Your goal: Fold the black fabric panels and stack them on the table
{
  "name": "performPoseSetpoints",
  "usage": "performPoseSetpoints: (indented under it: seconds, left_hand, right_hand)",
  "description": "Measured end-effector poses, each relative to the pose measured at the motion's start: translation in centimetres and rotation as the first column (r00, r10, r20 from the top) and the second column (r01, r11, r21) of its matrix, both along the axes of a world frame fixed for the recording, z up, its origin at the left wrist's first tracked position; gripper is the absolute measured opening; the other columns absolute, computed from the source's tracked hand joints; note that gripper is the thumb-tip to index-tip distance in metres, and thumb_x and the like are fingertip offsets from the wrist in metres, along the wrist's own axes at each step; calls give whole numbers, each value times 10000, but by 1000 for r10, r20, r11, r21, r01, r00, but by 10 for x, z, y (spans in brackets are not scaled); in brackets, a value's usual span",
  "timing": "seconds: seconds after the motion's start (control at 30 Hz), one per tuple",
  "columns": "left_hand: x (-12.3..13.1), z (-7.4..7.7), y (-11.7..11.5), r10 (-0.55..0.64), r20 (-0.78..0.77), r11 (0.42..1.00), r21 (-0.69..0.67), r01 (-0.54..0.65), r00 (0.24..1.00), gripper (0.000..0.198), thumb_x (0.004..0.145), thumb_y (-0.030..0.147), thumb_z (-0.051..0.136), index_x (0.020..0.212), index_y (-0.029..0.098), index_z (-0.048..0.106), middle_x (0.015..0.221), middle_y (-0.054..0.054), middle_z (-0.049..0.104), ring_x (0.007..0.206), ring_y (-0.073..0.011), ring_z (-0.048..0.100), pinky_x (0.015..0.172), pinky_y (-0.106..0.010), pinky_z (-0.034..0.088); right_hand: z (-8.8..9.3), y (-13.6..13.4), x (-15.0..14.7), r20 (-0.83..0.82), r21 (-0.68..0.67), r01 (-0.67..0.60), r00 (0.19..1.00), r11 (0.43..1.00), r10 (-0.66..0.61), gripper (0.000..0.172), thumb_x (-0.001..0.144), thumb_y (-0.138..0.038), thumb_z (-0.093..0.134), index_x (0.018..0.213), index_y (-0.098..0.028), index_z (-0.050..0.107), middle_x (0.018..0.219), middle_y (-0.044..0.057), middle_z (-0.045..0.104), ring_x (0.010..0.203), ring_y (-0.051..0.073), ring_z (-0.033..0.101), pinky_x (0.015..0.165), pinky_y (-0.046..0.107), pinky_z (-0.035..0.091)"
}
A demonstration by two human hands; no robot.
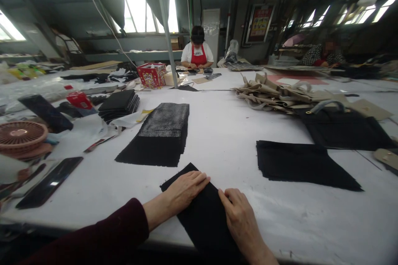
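A black fabric piece (pixel 207 219) lies slanted at the table's front edge. My left hand (pixel 185 188) rests on its upper part, fingers together and pressed flat on the cloth. At the fabric's right edge is my right hand (pixel 239 215), its fingers curled and thumb and index finger at the edge; whether cloth is pinched between them is hard to see. Beyond my left hand lies a stack of black pieces (pixel 161 132), partly coated greyish. Another stack of black fabric (pixel 301 163) sits to the right.
Left on the white table (pixel 224 120) are a phone (pixel 49 182), a pink fan (pixel 21 134) and folded black pieces (pixel 120 103). Beige pieces (pixel 276 93) and a black bag panel (pixel 345 128) lie at right. A metal pole (pixel 166 25) stands ahead; a person in a red apron (pixel 199 54) sits beyond.
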State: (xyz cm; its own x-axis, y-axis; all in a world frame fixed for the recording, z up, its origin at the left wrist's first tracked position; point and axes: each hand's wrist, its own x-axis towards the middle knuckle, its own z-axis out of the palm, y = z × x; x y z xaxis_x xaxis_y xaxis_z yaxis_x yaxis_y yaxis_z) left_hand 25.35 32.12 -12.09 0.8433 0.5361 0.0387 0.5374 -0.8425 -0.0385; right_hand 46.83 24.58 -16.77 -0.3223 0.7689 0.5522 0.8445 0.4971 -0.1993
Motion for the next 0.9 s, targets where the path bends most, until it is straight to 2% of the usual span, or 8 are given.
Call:
performPoseSetpoints:
  seconds: [0.23, 0.37, 0.57, 0.73, 0.9]
  left_hand:
    - [4, 6, -4, -19, -66, 1000, -19, 18, 998, 622, 901, 62, 509, 1468, 249, 336, 1192, -68, 547, 1157, -232, 505, 1013, -367, 433]
    - [8, 9, -5, -43, -67, 999, -2, 43, 997, 562, 919, 72, 491, 1442, 241, 375, 1259, -74, 526, 1173, -234, 497, 1045, -390, 401]
    - [13, 7, -6, -71, -55, 995, -74, 67, 996, 565, 908, 22, 443, 1442, 191, 364, 1269, -68, 543, 1179, -201, 500, 1036, -334, 413]
    - [18, 8, -10, -48, -120, 998, -56, 42, 992, 695, 889, 22, 451, 1513, 259, 253, 1251, -70, 532, 1139, -218, 506, 1001, -366, 438]
    - [22, 8, -13, -61, -137, 998, -33, 57, 989, 700, 876, 24, 466, 1500, 290, 290, 1237, -82, 522, 1116, -241, 506, 985, -400, 438]
  right_hand:
    - [3, -7, 8, 12, -41, -1, 1000, 999, 1, 327, 941, -39, 397, 1180, -116, 606, 895, 80, 560, 826, 210, 529, 719, 352, 455]
    - [4, -10, 12, 21, -57, -6, 1000, 998, 7, 333, 927, -32, 409, 1191, -113, 596, 884, 76, 556, 826, 210, 521, 722, 350, 453]
    - [6, -17, 19, 25, -119, -5, 1000, 993, 8, 354, 905, -8, 441, 1218, -106, 576, 927, 80, 552, 862, 216, 500, 764, 360, 452]
    - [8, -21, 23, 48, -119, -4, 999, 993, 10, 342, 882, -1, 464, 1187, -95, 587, 924, 81, 550, 869, 220, 499, 776, 365, 453]
    - [11, -26, 26, 78, -118, 20, 997, 993, -10, 366, 867, 8, 466, 1190, -116, 587, 918, 72, 551, 857, 215, 499, 780, 359, 441]
